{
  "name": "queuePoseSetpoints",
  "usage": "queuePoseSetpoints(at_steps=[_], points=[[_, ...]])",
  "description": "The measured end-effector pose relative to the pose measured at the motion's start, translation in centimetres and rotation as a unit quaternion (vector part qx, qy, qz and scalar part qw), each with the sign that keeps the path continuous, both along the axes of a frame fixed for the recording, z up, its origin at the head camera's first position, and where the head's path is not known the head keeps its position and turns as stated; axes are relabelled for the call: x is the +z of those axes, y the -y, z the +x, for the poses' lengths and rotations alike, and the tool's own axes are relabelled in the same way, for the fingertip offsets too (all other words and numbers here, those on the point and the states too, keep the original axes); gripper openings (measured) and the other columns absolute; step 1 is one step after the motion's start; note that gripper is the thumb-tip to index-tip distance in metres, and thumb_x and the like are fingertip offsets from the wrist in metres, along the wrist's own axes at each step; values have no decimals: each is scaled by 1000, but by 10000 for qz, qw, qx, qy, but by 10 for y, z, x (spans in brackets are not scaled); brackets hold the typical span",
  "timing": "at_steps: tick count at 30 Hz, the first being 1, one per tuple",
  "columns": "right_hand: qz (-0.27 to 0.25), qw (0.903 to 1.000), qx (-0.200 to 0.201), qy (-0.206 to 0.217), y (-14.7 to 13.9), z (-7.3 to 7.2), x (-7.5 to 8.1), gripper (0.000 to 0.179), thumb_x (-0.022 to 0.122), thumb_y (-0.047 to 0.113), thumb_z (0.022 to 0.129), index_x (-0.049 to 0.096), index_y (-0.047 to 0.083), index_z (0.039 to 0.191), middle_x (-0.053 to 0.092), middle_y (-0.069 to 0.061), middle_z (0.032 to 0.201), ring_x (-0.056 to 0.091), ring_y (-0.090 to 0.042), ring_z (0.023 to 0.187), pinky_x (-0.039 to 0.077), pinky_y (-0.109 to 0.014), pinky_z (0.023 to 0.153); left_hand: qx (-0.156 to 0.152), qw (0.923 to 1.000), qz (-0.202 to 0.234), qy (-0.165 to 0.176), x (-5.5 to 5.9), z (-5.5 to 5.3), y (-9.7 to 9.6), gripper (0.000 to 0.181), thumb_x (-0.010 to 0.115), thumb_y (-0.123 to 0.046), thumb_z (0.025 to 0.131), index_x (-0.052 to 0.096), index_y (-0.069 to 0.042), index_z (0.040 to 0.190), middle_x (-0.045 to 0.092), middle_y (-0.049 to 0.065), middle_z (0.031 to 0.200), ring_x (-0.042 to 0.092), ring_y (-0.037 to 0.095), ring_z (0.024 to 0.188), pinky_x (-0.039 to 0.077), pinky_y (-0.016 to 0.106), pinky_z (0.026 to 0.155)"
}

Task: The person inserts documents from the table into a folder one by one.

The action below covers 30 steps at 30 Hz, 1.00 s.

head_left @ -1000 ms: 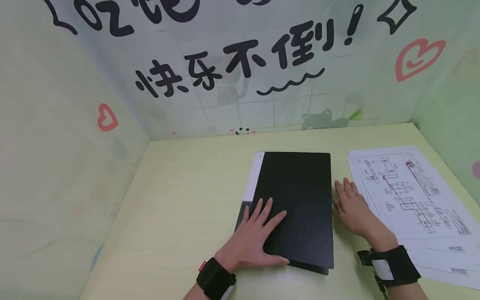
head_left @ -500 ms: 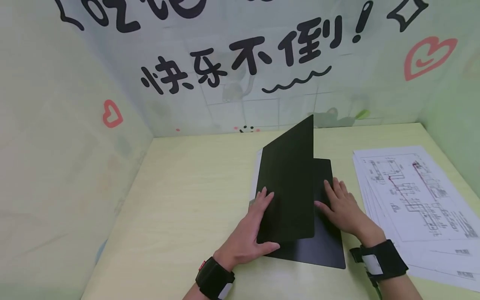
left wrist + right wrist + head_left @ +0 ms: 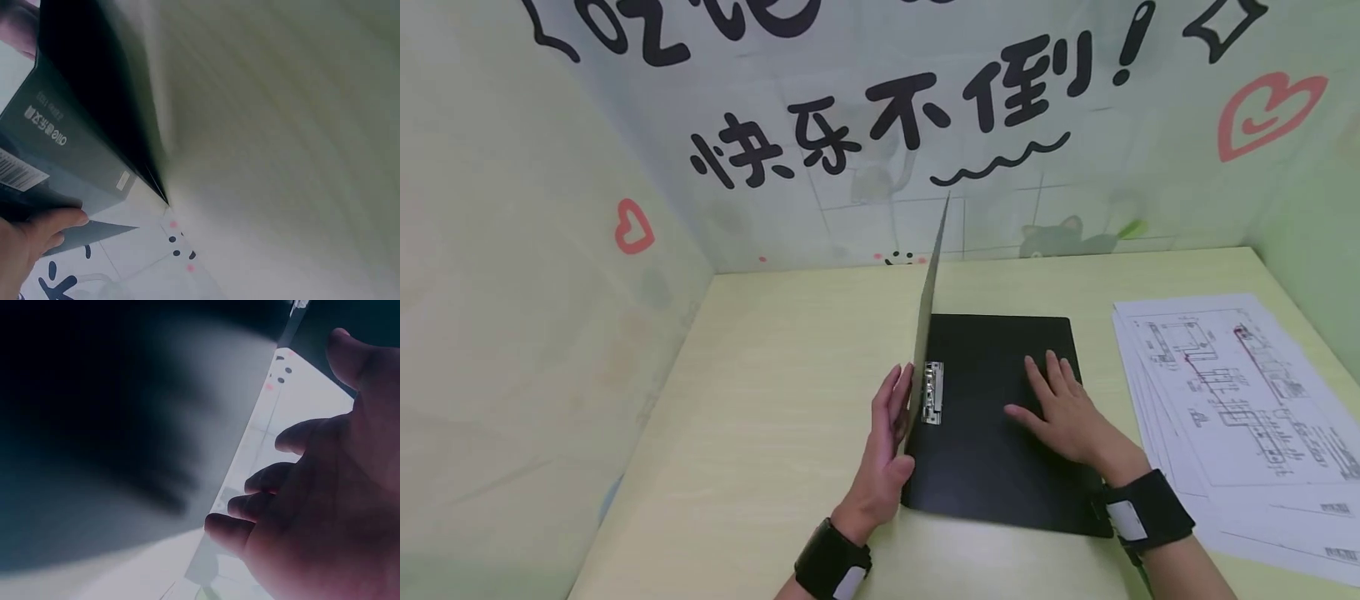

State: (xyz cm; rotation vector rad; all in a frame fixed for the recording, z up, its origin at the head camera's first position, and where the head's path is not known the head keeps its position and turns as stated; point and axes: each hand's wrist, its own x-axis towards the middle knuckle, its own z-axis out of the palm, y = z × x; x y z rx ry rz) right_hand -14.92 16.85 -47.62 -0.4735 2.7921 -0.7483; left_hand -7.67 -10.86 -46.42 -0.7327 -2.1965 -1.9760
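Observation:
A black clip folder (image 3: 1000,483) lies on the table in the head view, its front cover (image 3: 929,292) raised nearly upright. Inside, a metal clip (image 3: 932,392) sits along the spine side. My left hand (image 3: 883,454) supports the cover from its outer left side with extended fingers. The left wrist view shows white lettering and a barcode label (image 3: 19,170) on the folder's outer face. My right hand (image 3: 1067,421) is over the right part of the inside, fingers spread. In the right wrist view its shadow falls on the dark board; whether it touches is unclear.
Several sheets of paper (image 3: 1247,400) with printed line diagrams and red marks lie to the right of the folder. The pale table (image 3: 760,433) is bounded by a lettered back wall (image 3: 850,225) and side walls.
The front cover has swung up and leftward from lying closed, baring the inside and its clip. My left hand has turned to the cover's outer side; my right hand has moved left over the folder.

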Motion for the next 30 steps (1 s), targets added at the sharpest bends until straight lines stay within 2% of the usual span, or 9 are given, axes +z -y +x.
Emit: queuePoseSetpoints(at_steps=[4,8,13,18,20,22,24,26,30], points=[[21,10000,-3,80,6,-1,-1,92,56,55,94,16,2,157,3,-34,161,2,-58,147,11,-72,115,283,9991,323,-10,-1,1,0,91,27,-77,91,3,-21,158,14,4,165,19,20,151,19,22,119],[98,9996,-7,265,9,-3,-1,97,59,59,90,17,4,157,4,-34,161,1,-59,146,8,-74,114,545,9980,243,-200,-3,3,2,93,23,-78,91,4,-17,159,14,10,163,17,14,149,12,17,119],[351,9981,131,495,11,-1,-1,104,67,59,84,19,2,156,4,-36,160,0,-61,145,7,-74,113,678,9967,99,-436,-5,5,4,95,21,-77,93,3,-11,159,15,15,163,17,9,149,9,15,119],[499,9977,208,398,12,1,-3,105,73,56,80,24,0,154,6,-38,159,2,-62,144,10,-75,112,567,9972,123,-481,-1,1,5,88,27,-72,95,11,-12,158,23,9,162,27,16,146,25,23,118],[498,9978,200,401,12,1,-3,104,73,55,80,24,0,154,5,-38,159,1,-62,144,9,-75,112,621,9955,14,-709,2,0,5,84,30,-67,97,14,-10,157,26,9,162,33,16,146,31,24,116],[476,9978,175,421,11,1,-3,105,74,55,79,25,0,154,4,-38,158,0,-62,144,8,-75,112,874,9895,-90,-1151,5,-1,6,78,34,-58,101,17,-4,155,30,13,161,41,16,144,35,25,116],[447,9978,129,473,10,1,-2,105,75,54,79,24,0,154,3,-38,158,-1,-63,144,7,-75,112,1243,9771,-99,-1724,10,-3,8,70,37,-45,104,22,5,152,35,19,157,49,18,139,40,26,112],[484,9976,70,486,8,0,-1,105,75,53,79,24,0,154,2,-39,158,-1,-63,143,7,-75,112,1581,9631,-2,-2179,17,-5,12,61,37,-31,105,24,12,147,38,21,154,51,20,136,41,26,112],[612,9970,-34,483,6,0,-2,106,75,54,79,24,-1,154,2,-40,158,-1,-64,143,9,-74,113,2162,9387,105,-2683,32,-7,22,50,31,-11,100,27,18,141,44,13,153,47,19,138,38,26,114]])
